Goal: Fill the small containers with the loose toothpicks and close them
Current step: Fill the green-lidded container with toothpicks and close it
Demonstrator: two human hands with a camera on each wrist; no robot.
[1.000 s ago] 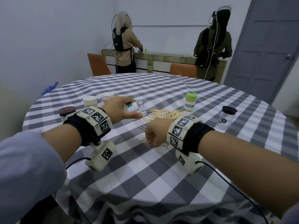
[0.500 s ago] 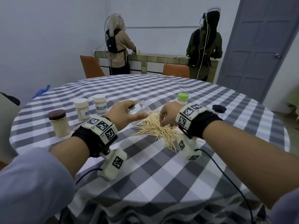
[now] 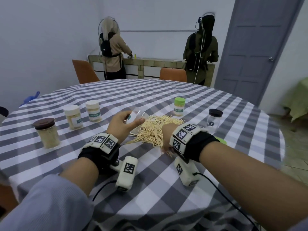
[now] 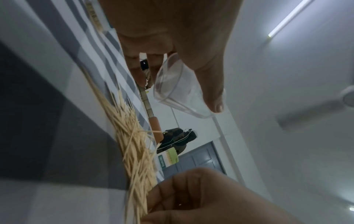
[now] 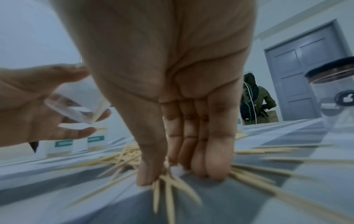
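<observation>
A clear, empty container [image 3: 137,116] is held tilted above the checked tablecloth [image 3: 150,189] between the thumb and fingers of the left hand [image 3: 122,125], its label half hidden by the thumb. The loose toothpicks [image 3: 155,129] are heaped just right of it, and a few are pinched at the near edge by the right hand [image 5: 172,113] (fingertips blurred in the wrist view, hidden behind the wristband [image 3: 185,137] from the head). Of a green lid [image 3: 220,140] behind the right wrist, only a sliver can be seen.
</observation>
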